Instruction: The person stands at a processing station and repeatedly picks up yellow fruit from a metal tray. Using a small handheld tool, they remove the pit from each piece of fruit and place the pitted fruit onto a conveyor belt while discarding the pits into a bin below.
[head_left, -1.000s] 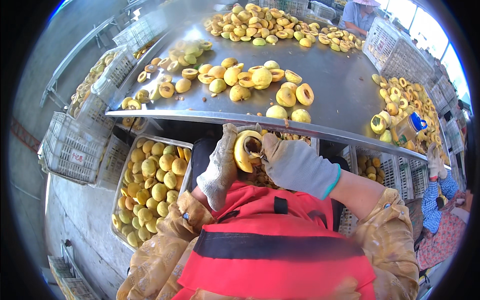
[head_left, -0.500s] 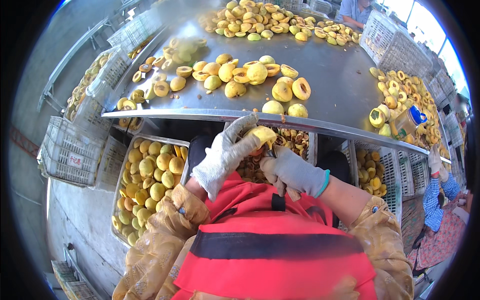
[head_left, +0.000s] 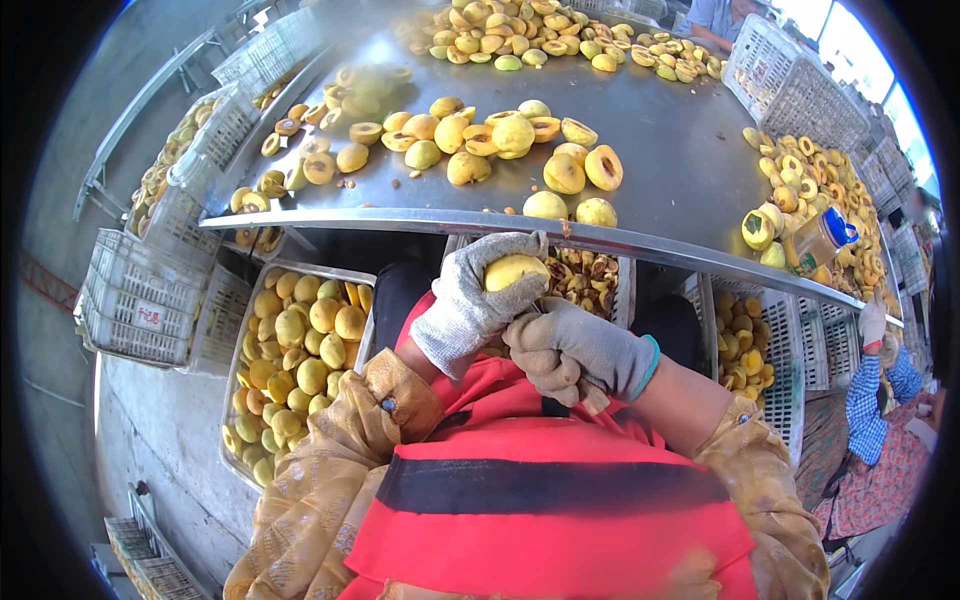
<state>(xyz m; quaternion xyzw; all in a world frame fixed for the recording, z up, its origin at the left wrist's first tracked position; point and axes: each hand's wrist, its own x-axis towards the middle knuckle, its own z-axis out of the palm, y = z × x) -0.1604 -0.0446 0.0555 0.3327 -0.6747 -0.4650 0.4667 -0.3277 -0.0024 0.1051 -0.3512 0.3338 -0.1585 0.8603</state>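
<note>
My left hand [head_left: 472, 305], in a pale knit glove, is closed round a yellow fruit [head_left: 515, 271] above my lap, its rounded skin facing up. My right hand [head_left: 573, 350], in a grey glove with a teal cuff, is closed just below and right of it on a tool with a brownish handle [head_left: 592, 398]; its working end is hidden at the fruit. Beyond my hands is the metal table's front edge [head_left: 380, 218], with halved and whole fruit [head_left: 466, 168] on top. Below it, a crate of cut fruit pieces [head_left: 577, 270] is partly hidden behind my hands.
A crate of yellow fruit [head_left: 300, 370] is at my left, another [head_left: 740, 340] at right. Stacked white crates [head_left: 140, 310] stand left. A fruit pile and blue-lidded jar [head_left: 820, 235] occupy the table's right. A co-worker's gloved hand [head_left: 870, 325] is at far right; another person [head_left: 705, 30] is behind.
The fruit has turned: its cut hollow faced me earlier and now its skin shows. My left hand has wrapped over it. My right hand has dropped beneath it, showing the tool's handle.
</note>
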